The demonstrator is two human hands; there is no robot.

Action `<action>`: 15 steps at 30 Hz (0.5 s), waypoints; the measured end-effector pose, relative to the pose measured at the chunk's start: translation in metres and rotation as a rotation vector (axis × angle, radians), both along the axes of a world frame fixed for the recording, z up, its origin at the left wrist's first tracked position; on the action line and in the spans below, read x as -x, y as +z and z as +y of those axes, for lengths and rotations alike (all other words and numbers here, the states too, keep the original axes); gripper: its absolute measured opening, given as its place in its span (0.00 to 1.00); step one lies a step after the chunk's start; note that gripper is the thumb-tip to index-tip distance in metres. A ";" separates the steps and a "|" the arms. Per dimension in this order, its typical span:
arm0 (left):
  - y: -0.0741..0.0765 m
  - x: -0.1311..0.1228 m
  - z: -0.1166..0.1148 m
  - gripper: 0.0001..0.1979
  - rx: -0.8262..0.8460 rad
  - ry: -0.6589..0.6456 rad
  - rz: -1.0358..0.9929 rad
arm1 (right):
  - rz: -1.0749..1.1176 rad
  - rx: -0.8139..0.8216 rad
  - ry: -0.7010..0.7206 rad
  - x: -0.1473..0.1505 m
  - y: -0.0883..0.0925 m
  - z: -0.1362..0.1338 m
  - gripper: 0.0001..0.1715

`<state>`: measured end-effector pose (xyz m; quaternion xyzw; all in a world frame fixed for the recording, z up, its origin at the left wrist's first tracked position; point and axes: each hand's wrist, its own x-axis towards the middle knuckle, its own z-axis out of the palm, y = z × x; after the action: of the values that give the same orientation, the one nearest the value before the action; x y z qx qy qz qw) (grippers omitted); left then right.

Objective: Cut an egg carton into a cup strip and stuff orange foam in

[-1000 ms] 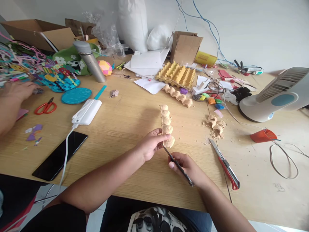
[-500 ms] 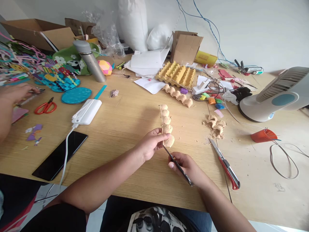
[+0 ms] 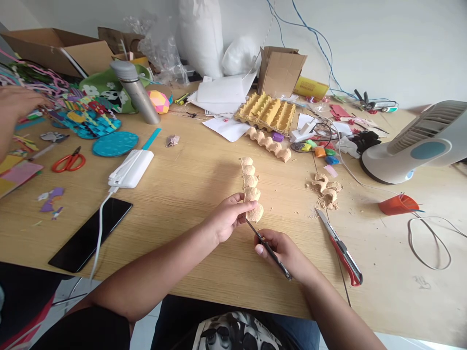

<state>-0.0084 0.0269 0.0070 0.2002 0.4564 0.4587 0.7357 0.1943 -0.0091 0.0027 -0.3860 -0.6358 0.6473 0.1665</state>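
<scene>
A strip of egg carton [image 3: 250, 181] with a row of bumpy cups stands out from my left hand [image 3: 230, 218], whose fingers and thumb pinch its near end. My right hand [image 3: 279, 250] is closed around the dark handle of a slim craft knife [image 3: 272, 253]. Its thin blade points up and left, and the tip meets the strip's near end beside my left fingers. Whether the tip is cutting in is hidden. To the right lies a red-and-black box cutter [image 3: 342, 253], its blade toward some cut carton scraps [image 3: 326, 189].
Behind are another carton strip [image 3: 269, 144] and a yellow egg tray [image 3: 266, 113]. A white fan [image 3: 412, 146] and an orange cup [image 3: 398, 205] are at right. A phone [image 3: 91, 233], power bank [image 3: 131, 167] and red scissors [image 3: 69, 160] lie left, near another person's hand [image 3: 22, 107].
The other person's hand at the far left has lifted up and away, uncovering coloured papers on the table. My hands, the strip and the knife stay nearly still.
</scene>
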 end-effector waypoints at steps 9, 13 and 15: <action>-0.002 -0.001 -0.001 0.22 -0.053 0.048 0.032 | -0.022 -0.017 -0.003 -0.001 0.001 0.001 0.27; -0.001 0.001 0.000 0.21 -0.070 0.060 0.028 | -0.023 -0.005 -0.010 -0.001 0.000 0.000 0.27; -0.001 0.001 0.001 0.21 -0.071 0.062 0.021 | -0.017 -0.003 -0.011 -0.001 -0.001 0.000 0.26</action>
<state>-0.0095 0.0276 0.0058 0.2169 0.4537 0.4948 0.7087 0.1949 -0.0091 0.0021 -0.3946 -0.6359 0.6423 0.1653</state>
